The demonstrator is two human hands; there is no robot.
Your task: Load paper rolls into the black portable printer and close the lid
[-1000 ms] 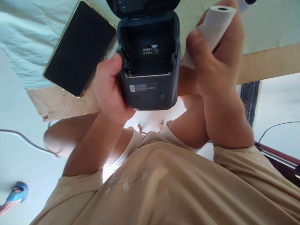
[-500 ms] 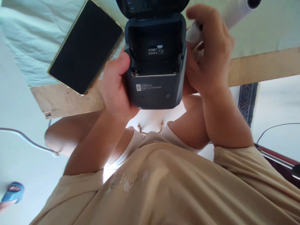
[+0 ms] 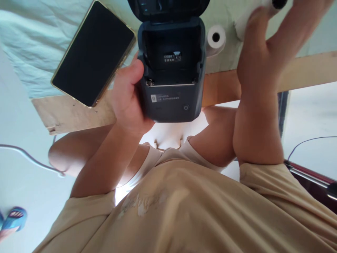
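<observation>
My left hand (image 3: 129, 95) grips a dark portable label printer (image 3: 172, 96) by its left side, thumb on the edge. The printer's lid (image 3: 168, 8) is raised, baring a paper bay with a small printed sticker and no roll inside. Beside the printer, at its right, a white paper roll (image 3: 216, 47) shows its dark core hole. Farther right lies a longer white roll (image 3: 243, 26), partly covered by my right thumb. My right hand (image 3: 265, 52) is spread over that roll, its fingertips cut off by the top edge; I cannot tell whether it touches the roll.
A phone (image 3: 93, 52) with a gold edge lies screen up on the left, on a pale green cloth (image 3: 26, 45). The table's wooden edge (image 3: 73, 114) runs in front of my knees. A cable (image 3: 28, 156) and a blue sandal (image 3: 15, 218) are at lower left.
My right hand has left the printer's right side and the near roll, moving right and up towards the longer roll with fingers spread. The printer stays in my left hand, shifted slightly left.
</observation>
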